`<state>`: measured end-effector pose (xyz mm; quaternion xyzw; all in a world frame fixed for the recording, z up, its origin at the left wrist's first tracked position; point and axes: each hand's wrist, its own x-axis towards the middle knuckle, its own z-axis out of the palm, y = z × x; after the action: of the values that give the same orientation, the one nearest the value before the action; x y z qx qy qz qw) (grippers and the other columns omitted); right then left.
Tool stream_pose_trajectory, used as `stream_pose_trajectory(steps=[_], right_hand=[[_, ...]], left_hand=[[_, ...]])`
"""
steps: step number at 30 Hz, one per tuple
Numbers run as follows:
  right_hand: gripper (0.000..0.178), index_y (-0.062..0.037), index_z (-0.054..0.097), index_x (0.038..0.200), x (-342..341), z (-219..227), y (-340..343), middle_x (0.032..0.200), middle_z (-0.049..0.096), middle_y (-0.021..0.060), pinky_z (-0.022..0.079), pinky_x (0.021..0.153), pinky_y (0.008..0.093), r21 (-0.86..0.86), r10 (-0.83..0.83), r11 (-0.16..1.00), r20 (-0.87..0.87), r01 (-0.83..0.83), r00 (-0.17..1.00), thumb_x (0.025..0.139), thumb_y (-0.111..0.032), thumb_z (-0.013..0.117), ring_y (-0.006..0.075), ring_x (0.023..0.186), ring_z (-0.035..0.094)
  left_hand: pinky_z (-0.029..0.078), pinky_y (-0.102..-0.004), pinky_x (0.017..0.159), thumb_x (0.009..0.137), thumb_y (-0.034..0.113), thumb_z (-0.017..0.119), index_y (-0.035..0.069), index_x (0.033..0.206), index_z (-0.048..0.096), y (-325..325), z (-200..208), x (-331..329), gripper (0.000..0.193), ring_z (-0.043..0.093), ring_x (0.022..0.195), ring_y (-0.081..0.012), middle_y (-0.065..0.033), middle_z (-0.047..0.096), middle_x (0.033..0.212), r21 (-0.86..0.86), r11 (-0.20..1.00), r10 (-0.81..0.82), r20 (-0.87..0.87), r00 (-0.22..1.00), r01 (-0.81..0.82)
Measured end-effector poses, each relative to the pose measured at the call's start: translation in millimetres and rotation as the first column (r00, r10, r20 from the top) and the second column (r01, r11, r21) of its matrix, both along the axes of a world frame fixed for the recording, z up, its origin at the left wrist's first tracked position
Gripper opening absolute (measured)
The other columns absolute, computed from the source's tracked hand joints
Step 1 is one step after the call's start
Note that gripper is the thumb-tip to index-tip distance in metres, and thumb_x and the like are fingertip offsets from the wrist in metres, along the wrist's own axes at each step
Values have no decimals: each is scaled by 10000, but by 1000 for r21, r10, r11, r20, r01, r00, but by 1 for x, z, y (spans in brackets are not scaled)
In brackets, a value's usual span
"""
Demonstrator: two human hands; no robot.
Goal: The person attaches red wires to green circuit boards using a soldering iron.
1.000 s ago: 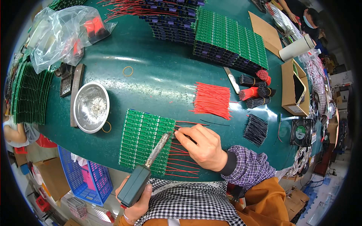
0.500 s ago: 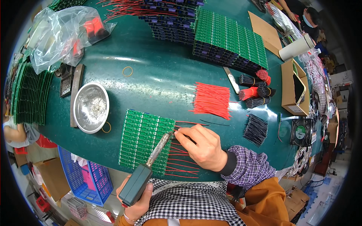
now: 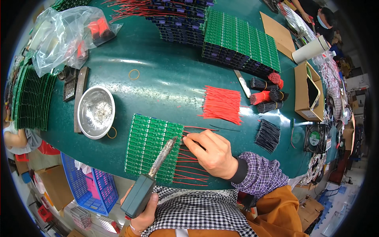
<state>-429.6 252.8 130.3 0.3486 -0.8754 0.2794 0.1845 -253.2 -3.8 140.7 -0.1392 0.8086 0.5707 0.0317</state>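
My left hand (image 3: pixel 146 215) is wrapped around the dark green handle of a soldering iron (image 3: pixel 162 158). The iron's tip is over the right edge of a green circuit board panel (image 3: pixel 154 146) lying near the table's front edge. At that edge the fingertips of my right hand (image 3: pixel 211 154) are pinched on a thin wire (image 3: pixel 184 136), mostly hidden by the fingers. Several red wires (image 3: pixel 191 176) stick out to the right from the panel's edge. Beyond my right hand lie a spread of red wires (image 3: pixel 222 105) and a smaller pile of black wires (image 3: pixel 267 136).
A white-rimmed metal bowl (image 3: pixel 96 112) stands left of the panel, beside a metal bar (image 3: pixel 81 91). Stacked circuit boards (image 3: pixel 241 43) rise at the back. Tied wire bundles (image 3: pixel 270 94), a knife (image 3: pixel 242 83), a cardboard box (image 3: pixel 308 94) and a small fan (image 3: pixel 315 138) are at right.
The soldering iron has drawn back slightly down and left, its tip now a little away from my right fingertips. My right hand has hardly moved.
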Motion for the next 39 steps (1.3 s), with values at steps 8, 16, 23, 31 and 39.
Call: stream_pose_trajectory(steps=[8,16,23,31,39], right_hand=[[318,20,762,1053,1,0,-1,991,729,105,573,635,323,-4,-2,1000,8,2,1000,744,-39,717,222,787,700],[347,30,756,1034,1,0,0,971,733,107,576,639,339,-54,-19,998,8,19,1000,687,26,739,245,798,712],[337,17,765,1048,4,5,0,990,744,115,577,663,349,-73,-5,997,-81,-1,997,714,-17,737,259,821,719],[337,5,771,1062,6,1,-1,998,741,98,574,645,322,-22,26,999,-25,-27,999,733,-58,730,232,813,716],[307,6,769,1047,6,1,0,978,735,87,572,642,323,-25,35,999,-13,-36,999,746,-47,735,224,807,715]], left_hand=[[485,-259,613,936,1,761,-52,1305,672,-3,-2,8,383,603,720,-102,-79,702,1000,-47,998,-30,5,1000,30],[493,-336,628,905,30,782,-44,1142,700,2,3,8,262,615,696,-195,-111,685,940,-11,994,111,23,994,-111],[491,-266,630,949,7,750,-54,1295,684,-3,-2,16,358,602,717,-107,-82,703,1015,-129,991,30,-21,999,-32],[512,-383,637,820,100,841,-13,989,741,9,11,-3,227,658,692,-277,-123,690,860,-68,991,114,-12,993,-114],[533,-375,649,807,101,845,-27,993,745,11,15,-11,247,686,710,-275,-141,705,879,-111,993,28,-64,998,-35]])
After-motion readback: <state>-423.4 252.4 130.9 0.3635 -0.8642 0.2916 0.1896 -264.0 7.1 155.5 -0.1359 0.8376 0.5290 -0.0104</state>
